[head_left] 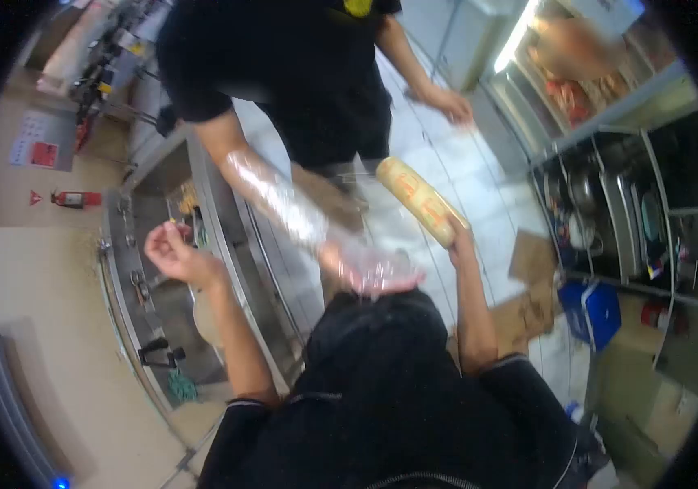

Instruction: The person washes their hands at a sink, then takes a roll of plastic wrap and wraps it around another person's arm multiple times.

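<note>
My right hand [461,243] is closed round the lower end of a long pale-yellow log-shaped package [414,196] with orange-red print. The package slants up and left over the tiled floor, and its contents cannot be made out. On the left my left hand [176,254] is raised near the metal counter, fingers curled together, with a tiny yellow spot at the fingertips. Between my arms, close to my body, reaches a co-worker's hand [377,273] in a clear plastic covering. Clear plastic also wraps that co-worker's forearm [276,196].
A co-worker [284,65] in black stands facing me. A steel counter [231,212] runs along the left; a fire extinguisher [76,199] hangs beyond it. Wire shelving [675,244] with pans, a blue bin [592,314] and flattened cardboard [528,314] are on the right.
</note>
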{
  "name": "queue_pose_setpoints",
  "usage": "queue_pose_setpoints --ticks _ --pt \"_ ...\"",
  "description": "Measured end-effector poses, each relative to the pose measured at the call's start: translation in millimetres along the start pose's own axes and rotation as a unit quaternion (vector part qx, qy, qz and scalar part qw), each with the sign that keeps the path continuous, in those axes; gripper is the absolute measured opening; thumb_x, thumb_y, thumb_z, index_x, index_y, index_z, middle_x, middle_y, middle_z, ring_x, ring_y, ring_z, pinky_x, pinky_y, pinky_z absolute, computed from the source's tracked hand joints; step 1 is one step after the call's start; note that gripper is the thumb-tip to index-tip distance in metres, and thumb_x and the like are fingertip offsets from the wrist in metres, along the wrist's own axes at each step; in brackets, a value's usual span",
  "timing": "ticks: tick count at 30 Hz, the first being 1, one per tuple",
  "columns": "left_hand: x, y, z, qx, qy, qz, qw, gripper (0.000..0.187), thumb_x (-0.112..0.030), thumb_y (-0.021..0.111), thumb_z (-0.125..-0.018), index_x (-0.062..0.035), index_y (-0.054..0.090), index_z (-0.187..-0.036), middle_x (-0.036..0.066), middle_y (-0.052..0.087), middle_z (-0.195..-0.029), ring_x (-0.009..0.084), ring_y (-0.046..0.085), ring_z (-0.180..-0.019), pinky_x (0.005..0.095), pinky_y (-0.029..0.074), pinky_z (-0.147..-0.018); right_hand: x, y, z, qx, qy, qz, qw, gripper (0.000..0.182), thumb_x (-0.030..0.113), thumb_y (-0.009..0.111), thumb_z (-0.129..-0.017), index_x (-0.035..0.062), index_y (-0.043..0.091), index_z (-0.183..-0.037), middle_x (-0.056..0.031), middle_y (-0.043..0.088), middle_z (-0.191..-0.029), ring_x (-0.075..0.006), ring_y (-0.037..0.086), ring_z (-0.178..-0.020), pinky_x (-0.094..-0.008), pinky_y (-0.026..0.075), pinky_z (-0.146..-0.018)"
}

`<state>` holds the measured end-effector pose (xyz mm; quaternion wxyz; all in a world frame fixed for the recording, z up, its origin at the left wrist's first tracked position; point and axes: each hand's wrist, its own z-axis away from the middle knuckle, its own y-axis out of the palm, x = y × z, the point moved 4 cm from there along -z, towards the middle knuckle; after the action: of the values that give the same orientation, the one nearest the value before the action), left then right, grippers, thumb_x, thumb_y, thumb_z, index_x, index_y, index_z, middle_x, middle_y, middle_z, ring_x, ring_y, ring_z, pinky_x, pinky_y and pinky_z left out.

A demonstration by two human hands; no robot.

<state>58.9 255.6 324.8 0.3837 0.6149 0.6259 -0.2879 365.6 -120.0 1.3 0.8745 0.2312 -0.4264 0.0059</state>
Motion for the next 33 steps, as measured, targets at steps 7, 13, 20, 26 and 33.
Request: queue_pose_setpoints --ticks 7,13,20,26,33 --pt "295.8 -105.3 241.6 0.372 -0.380 -0.151 0.834 0.034 -0.034 0.056 -0.097 0.0000 0.057 -0.097 0.003 0.056 -0.088 0.0129 0.050 -0.081 0.0289 0.043 -0.074 -135.5 -2.0 96.3 0.028 0.227 0.044 0.972 0.035 0.025 0.057 -0.095 -0.0025 0.058 -0.117 -0.0115 0.066 -0.108 -0.0189 0.066 -0.089 -0.0324 0.056 -0.078" --pt "118.4 -102.4 193.3 0.491 -0.397 -0.163 0.758 0.022 -0.020 0.062 -0.094 0.0005 0.060 -0.102 0.005 0.063 -0.093 0.0123 0.057 -0.086 0.0271 0.046 -0.080 -108.8 37.2 207.1 -0.044 0.219 -0.076 0.972 0.061 0.050 0.048 -0.097 -0.0056 0.053 -0.120 -0.0151 0.065 -0.111 -0.0248 0.066 -0.097 -0.0392 0.052 -0.089" --pt "-41.8 -72.8 100.3 0.595 -0.365 0.163 0.697 0.047 -0.012 0.084 -0.072 0.0052 0.059 -0.108 0.008 0.066 -0.100 0.0148 0.061 -0.095 0.0280 0.046 -0.087 74.8 87.1 303.5 -0.019 0.080 -0.070 0.994 0.091 0.073 0.034 -0.090 -0.0087 0.054 -0.123 -0.0187 0.064 -0.118 -0.0274 0.061 -0.112 -0.0393 0.043 -0.102" --pt "-125.3 27.3 53.9 0.582 -0.138 0.276 0.752 0.077 -0.028 0.089 -0.065 0.0084 0.052 -0.122 0.012 0.061 -0.114 0.0193 0.059 -0.105 0.0319 0.046 -0.092 216.8 82.6 326.0 0.156 -0.290 -0.036 0.944 0.076 0.056 0.031 -0.099 -0.0081 0.037 -0.139 -0.0213 0.051 -0.135 -0.0287 0.052 -0.124 -0.0419 0.040 -0.104" --pt "-140.7 304.4 41.1 0.647 -0.100 0.227 0.721 0.043 -0.023 0.065 -0.090 0.0055 0.058 -0.122 0.011 0.065 -0.110 0.0149 0.062 -0.100 0.0267 0.046 -0.090 311.6 66.0 165.9 0.213 -0.342 -0.072 0.912 0.050 0.034 0.059 -0.094 -0.0002 0.052 -0.130 -0.0134 0.055 -0.131 -0.0226 0.052 -0.121 -0.0380 0.041 -0.103"
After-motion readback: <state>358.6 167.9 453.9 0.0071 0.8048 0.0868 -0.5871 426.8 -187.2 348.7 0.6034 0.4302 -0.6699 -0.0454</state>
